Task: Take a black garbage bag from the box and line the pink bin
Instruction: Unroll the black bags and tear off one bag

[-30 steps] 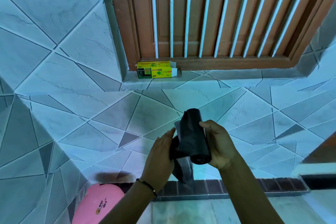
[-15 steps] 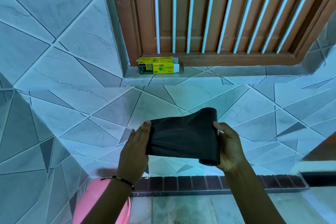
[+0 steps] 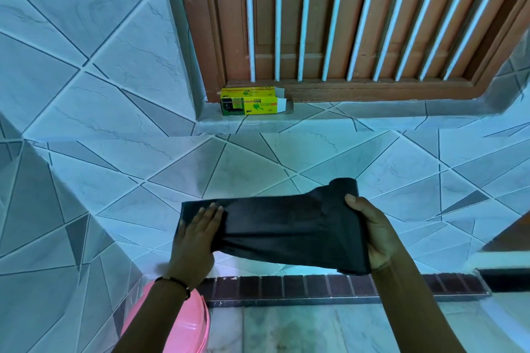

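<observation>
I see the roll of black garbage bags (image 3: 348, 226) held upright in the right hand (image 3: 372, 233), fingers and thumb curled round it, at about four o'clock in my view. A sheet of black bag (image 3: 275, 228) runs off the roll toward nine o'clock, drawn taut. The left hand (image 3: 198, 233) holds its free end, fingers laid nearly straight over the front of the plastic; I cannot see the thumb behind it. The yellow bag box (image 3: 252, 104) lies on the tiled sill at twelve o'clock, its right flap open, against the wooden window frame (image 3: 358, 93). The pink bin (image 3: 177, 324) sits at seven o'clock, partly under the left forearm, which wears a dark wrist band (image 3: 175, 284).
</observation>
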`<act>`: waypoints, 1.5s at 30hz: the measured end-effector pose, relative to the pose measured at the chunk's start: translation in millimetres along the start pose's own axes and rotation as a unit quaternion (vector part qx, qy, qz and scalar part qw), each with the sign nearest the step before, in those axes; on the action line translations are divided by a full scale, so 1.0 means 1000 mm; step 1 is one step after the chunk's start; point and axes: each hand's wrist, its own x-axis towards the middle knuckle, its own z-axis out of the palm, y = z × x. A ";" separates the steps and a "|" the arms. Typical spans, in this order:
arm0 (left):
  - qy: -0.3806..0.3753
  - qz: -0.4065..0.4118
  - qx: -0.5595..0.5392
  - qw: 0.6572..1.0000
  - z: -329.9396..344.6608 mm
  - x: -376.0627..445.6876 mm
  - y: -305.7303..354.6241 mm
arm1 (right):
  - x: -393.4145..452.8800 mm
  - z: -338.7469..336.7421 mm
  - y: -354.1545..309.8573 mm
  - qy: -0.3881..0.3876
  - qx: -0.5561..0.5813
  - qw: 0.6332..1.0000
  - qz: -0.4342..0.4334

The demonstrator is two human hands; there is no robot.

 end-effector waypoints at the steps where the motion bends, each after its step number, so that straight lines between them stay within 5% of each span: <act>1: -0.119 0.000 -0.012 0.993 -0.002 0.000 0.003 | 0.001 0.001 0.000 0.006 -0.017 1.000 0.003; 3: -0.280 0.019 -0.084 0.956 -0.017 0.004 0.015 | 0.003 0.005 -0.002 0.009 -0.063 0.998 0.006; 7: -0.169 0.088 -0.403 0.895 -0.058 0.016 0.061 | 0.007 0.021 -0.003 -0.028 -0.139 0.990 0.006; 9: -0.121 0.105 -0.452 0.878 -0.062 0.026 0.086 | 0.011 0.027 0.002 -0.041 -0.159 0.986 0.011; 17: -0.024 0.096 -0.402 0.910 -0.052 0.041 0.111 | 0.009 0.025 -0.002 -0.067 -0.056 0.995 0.047; 22: -0.054 0.121 -0.454 0.881 -0.069 0.039 0.108 | 0.001 0.019 -0.001 -0.059 -0.001 0.998 -0.009; 45: -0.010 0.072 -0.383 0.921 -0.091 0.034 0.036 | -0.016 -0.009 0.001 -0.022 0.015 1.000 -0.015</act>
